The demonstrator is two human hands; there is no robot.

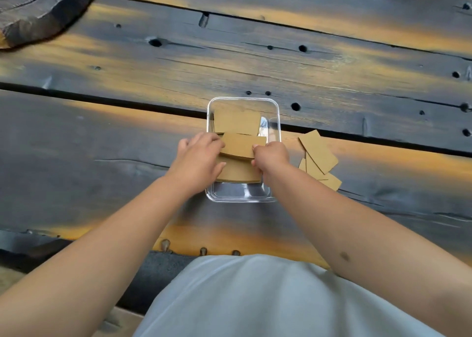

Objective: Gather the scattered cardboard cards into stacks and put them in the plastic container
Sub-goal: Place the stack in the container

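From my remote station I cannot count the cards in any pile: edges merge and both hands cover parts of them. The left hand hides the left ends of the stack it holds and of the pile beneath; the right hand hides the right ends. How the fingertips lie under the held stack I cannot see.

Grip: both hands hold one stack of cardboard cards between them, left fingers curled over its left end, right fingers and thumb pinching its right end. The stack sits over the middle of the plastic container, tilted slightly, above the cards already inside. Whether it touches the pile below I cannot tell.

Count, as far as visible:
- One clear container, open at the top, directly under the grip.
- Two piles inside it besides the held stack: a far pile just beyond the grip, and a near pile just below the grip toward me, partly covered by the held stack and the left thumb.
- Loose cards lying outside the container, just to the right of the right hand, overlapping; I make out about four, the lower ones partly hidden by the top card and by the right forearm.
- One dark wooden slab, far beyond and to the left of the grip, cut off by the frame corner.

All rests on a dark plank table. The near rim of the container is partly covered by both forearms.
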